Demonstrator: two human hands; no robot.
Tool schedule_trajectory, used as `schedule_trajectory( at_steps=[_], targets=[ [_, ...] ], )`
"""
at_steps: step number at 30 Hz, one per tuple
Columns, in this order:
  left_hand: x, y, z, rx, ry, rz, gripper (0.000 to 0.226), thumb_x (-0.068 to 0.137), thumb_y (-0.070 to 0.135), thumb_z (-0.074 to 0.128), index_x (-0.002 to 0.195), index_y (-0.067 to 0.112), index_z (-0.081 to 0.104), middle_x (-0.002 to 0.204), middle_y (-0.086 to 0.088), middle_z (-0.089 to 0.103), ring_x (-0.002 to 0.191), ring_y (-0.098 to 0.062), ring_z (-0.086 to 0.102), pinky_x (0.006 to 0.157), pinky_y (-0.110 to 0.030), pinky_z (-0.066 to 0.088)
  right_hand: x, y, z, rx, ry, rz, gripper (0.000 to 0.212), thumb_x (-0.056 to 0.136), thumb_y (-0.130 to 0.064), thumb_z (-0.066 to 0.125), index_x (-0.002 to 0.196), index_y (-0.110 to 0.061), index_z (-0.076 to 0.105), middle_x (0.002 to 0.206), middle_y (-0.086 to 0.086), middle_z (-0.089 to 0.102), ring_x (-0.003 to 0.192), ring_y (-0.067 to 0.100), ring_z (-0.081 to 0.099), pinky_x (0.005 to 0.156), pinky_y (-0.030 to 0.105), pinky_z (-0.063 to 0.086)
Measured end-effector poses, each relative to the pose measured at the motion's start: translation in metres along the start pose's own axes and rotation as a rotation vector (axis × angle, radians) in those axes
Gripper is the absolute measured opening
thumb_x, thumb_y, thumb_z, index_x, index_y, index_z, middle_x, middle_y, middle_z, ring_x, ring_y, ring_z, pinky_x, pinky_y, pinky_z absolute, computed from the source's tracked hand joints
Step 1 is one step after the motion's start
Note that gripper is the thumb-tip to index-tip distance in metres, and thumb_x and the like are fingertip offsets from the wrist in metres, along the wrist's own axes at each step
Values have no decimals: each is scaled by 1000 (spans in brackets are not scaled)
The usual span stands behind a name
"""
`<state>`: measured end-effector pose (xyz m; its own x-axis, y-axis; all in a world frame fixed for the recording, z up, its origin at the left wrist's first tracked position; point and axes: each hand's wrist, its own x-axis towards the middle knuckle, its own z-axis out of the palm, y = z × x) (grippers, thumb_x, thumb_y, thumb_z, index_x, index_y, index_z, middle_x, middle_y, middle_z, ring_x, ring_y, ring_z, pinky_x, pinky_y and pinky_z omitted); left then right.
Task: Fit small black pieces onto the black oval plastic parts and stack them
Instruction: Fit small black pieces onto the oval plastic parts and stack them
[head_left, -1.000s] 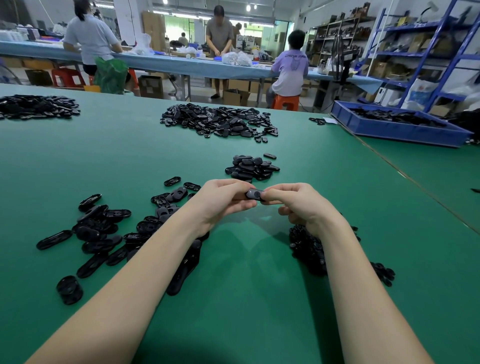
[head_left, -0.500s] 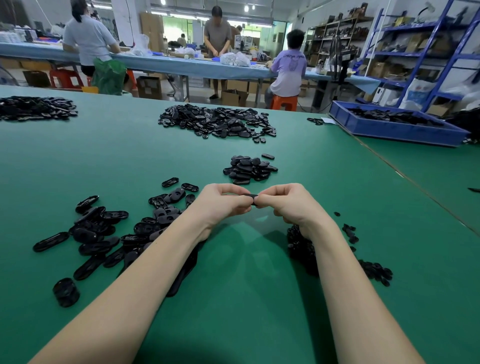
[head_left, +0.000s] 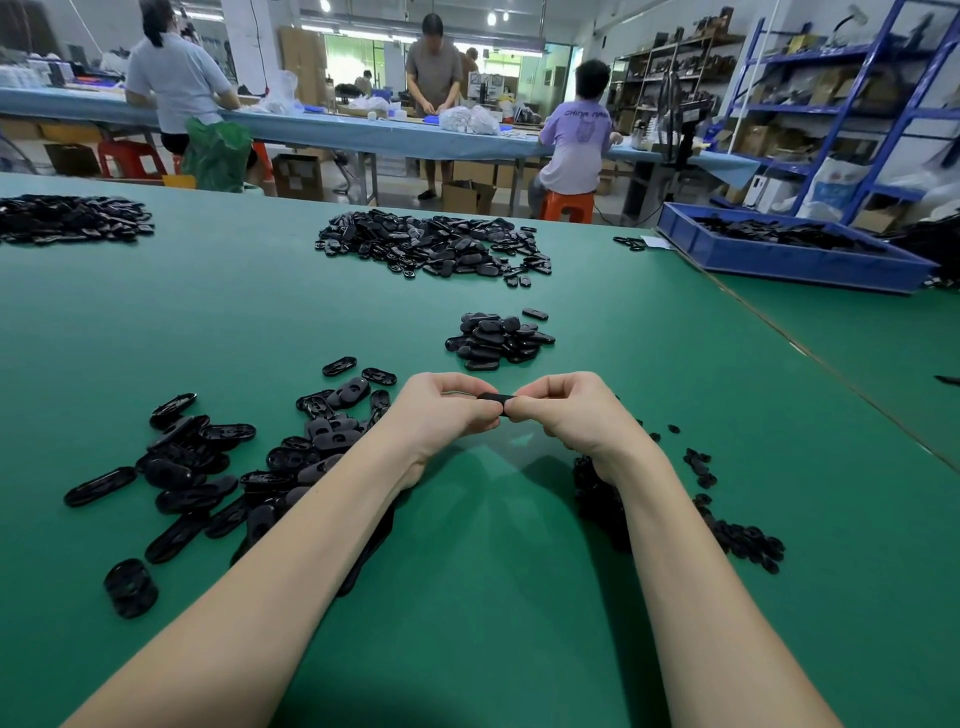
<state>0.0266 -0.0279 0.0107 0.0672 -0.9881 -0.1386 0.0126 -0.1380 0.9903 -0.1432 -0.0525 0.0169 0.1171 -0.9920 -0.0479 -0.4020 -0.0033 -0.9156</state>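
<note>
L hand (head_left: 441, 410) & R hand (head_left: 566, 410), fingers curled, pinch one black oval part (head_left: 495, 398) btwn them above green table (head_left: 493, 597), loose ovals (head_left: 218, 467) left, small pieces (head_left: 737, 535) right, finished stack (head_left: 498, 340) beyond.

A second ago the oval part (head_left: 496, 398) lay flat-on to the camera between the two hands, its broad face and a pale spot showing; now it is turned edge-on, so only a thin dark strip shows between the fingertips. The left hand (head_left: 447, 413) and right hand (head_left: 563, 410) have closed in on each other, and their thumbs and forefingers now nearly touch over the part.
</note>
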Motion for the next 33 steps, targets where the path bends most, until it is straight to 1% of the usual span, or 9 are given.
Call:
schedule_trajectory(
  at_steps=[3, 8, 15, 19, 22, 23, 25, 28, 33],
  targets=[
    [-1, -1, 4, -1, 40, 3, 11, 84, -3, 74, 91, 5, 72, 82, -11, 75, 65, -11, 72, 64, -15, 55, 1, 0, 1, -11, 32, -16, 8, 80, -22, 81, 77, -18, 76, 65, -14, 67, 48, -11, 51, 45, 4, 34],
    [-1, -1, 6, -18, 89, 21, 12, 83, -4, 75, 85, 8, 70, 79, -10, 74, 64, -12, 70, 68, -17, 58, 2, 0, 8, -39, 77, -41, 12, 79, -24, 83, 75, -21, 72, 55, -19, 60, 46, -6, 49, 45, 7, 35],
    [-1, -2, 4, 25, 89, 10, 12, 84, -1, 74, 88, 9, 71, 81, -13, 75, 71, -17, 70, 81, -25, 58, 0, 0, 5, -13, 19, -36, 11, 82, -25, 83, 82, -19, 73, 53, -22, 60, 45, -6, 48, 45, 7, 35],
    [1, 3, -1, -165, -7, -29, 14, 88, -6, 69, 94, 6, 70, 89, -16, 76, 76, -20, 74, 77, -20, 60, -4, -3, -2, 92, -13, -11, 12, 84, -26, 82, 92, -21, 75, 73, -7, 67, 46, 3, 45, 45, 11, 36],
    [2, 3, -2, -283, -49, -38, 18, 89, -9, 66, 100, 4, 70, 94, -18, 77, 82, -22, 75, 77, -20, 60, -5, -4, -6, 74, -47, -78, 17, 86, -17, 79, 101, -24, 75, 71, -8, 68, 48, 5, 47, 47, 11, 38],
    [2, 1, -2, -251, -57, -15, 20, 89, -7, 66, 103, 6, 70, 95, -17, 77, 83, -22, 75, 79, -22, 60, -5, -3, -6, 63, -43, -92, 18, 86, -14, 78, 101, -23, 75, 68, -10, 67, 47, 4, 46, 47, 11, 38],
    [3, -2, -3, 37, -27, 115, 24, 87, 0, 69, 104, 17, 72, 93, -5, 79, 84, -15, 74, 83, -23, 59, -5, -1, -5, 67, -10, -84, 16, 87, -14, 77, 100, -23, 76, 62, -14, 65, 45, 2, 45, 46, 10, 37],
    [3, -3, -7, 459, 66, 337, 20, 83, 14, 75, 96, 30, 73, 93, 15, 75, 75, 2, 70, 70, -5, 48, -3, 2, -6, 84, -9, -74, 15, 88, -15, 76, 99, -24, 77, 62, -14, 64, 45, 2, 45, 46, 10, 37],
    [16, -1, -8, 609, 150, 445, 12, 81, 28, 81, 89, 32, 73, 89, 23, 71, 68, 1, 64, 62, -2, 40, 2, 6, -8, 59, 35, -48, 19, 87, -28, 75, 105, -33, 71, 78, -16, 75, 52, 2, 60, 51, 13, 42]
  ],
)
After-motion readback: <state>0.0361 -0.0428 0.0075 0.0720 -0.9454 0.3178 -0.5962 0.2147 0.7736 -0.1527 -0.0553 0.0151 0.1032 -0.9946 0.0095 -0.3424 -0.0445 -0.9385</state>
